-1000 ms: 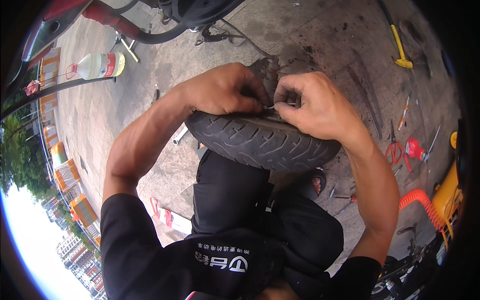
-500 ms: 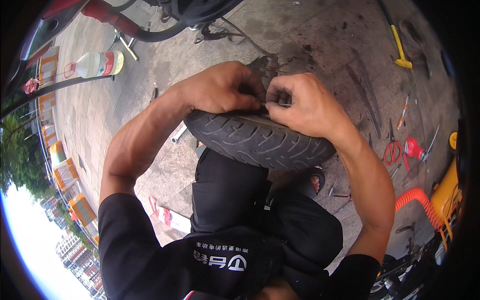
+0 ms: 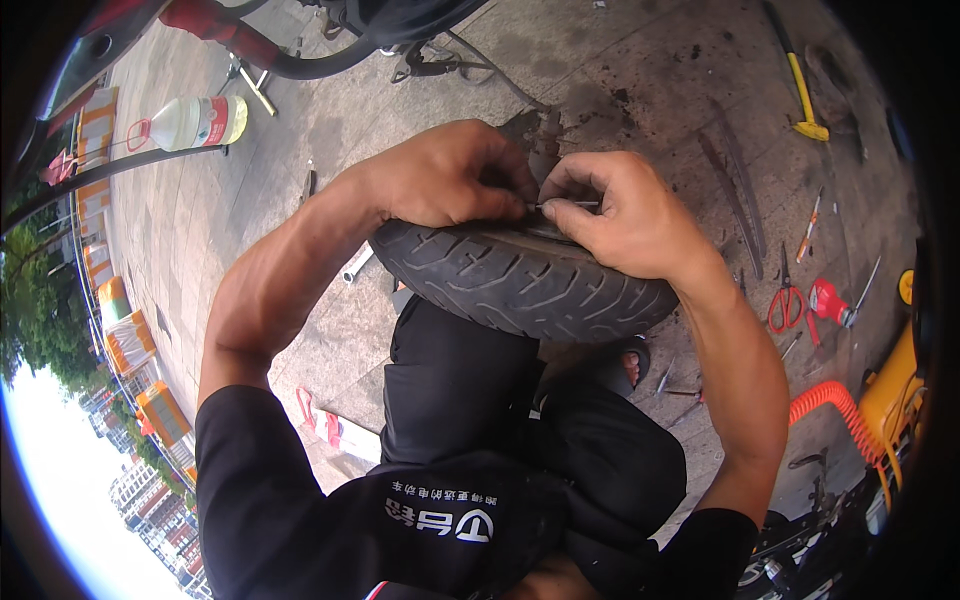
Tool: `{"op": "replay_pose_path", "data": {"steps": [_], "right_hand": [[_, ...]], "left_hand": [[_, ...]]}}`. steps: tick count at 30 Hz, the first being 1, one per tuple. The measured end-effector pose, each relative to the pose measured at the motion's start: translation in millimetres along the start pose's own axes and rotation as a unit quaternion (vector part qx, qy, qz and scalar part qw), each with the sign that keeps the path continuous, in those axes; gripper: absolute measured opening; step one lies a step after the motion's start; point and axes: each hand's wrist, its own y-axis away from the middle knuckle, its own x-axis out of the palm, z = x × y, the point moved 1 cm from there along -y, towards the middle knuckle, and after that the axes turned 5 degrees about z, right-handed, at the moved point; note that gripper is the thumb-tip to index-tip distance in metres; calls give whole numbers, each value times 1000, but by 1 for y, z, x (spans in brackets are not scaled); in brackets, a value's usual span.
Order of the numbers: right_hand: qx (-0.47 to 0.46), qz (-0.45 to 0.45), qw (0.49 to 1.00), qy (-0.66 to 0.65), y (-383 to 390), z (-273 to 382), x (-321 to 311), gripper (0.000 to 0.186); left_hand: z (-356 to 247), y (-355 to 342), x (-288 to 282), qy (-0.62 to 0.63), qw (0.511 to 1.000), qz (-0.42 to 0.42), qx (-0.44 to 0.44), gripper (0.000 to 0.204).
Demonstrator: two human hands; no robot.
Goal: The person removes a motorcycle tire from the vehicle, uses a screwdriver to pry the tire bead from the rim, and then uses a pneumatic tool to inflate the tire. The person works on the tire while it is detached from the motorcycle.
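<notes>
A black tyre point(image 3: 530, 285) with a grooved tread lies across the front of my knees. Over its far edge both hands meet, fingertips almost touching. My left hand point(image 3: 455, 178) is closed in a pinch at the rim, and what it grips is hidden behind the fingers. My right hand point(image 3: 625, 215) pinches a thin, light metal rod point(image 3: 588, 204) between thumb and forefinger, just above the tyre's side. The rod's inner end points at my left fingertips; its exact kind is too small to tell.
On the paving to the right lie red-handled scissors point(image 3: 787, 308), a yellow-headed hammer point(image 3: 808, 130), a red bottle point(image 3: 828, 302) and a coiled orange hose point(image 3: 835, 405). A large clear jug point(image 3: 200, 124) stands far left. Part of a vehicle point(image 3: 300, 55) overhangs the far side.
My right hand has shifted slightly right and nearer to me, showing more of the thin rod. The tyre's right end has moved a little right and nearer. My left hand has barely moved.
</notes>
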Motion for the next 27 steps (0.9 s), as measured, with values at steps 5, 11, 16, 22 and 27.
{"op": "replay_pose_path", "data": {"steps": [5,11,16,22,27], "right_hand": [[5,12,1000,13,0,-2,-2,17],[-12,27,999,27,-2,2,2,17],[18,-12,1000,17,0,2,4,17],[8,0,999,36,-1,0,3,15],[-11,1,999,46,-4,-1,4,15]], "left_hand": [[2,-2,2,23,1000,3,-7,20],[1,-1,1,0,1000,4,-13,19],[2,-3,1,19,1000,7,1,20],[3,-4,1,21,1000,4,-12,21],[1,-3,1,19,1000,4,-22,19]]}}
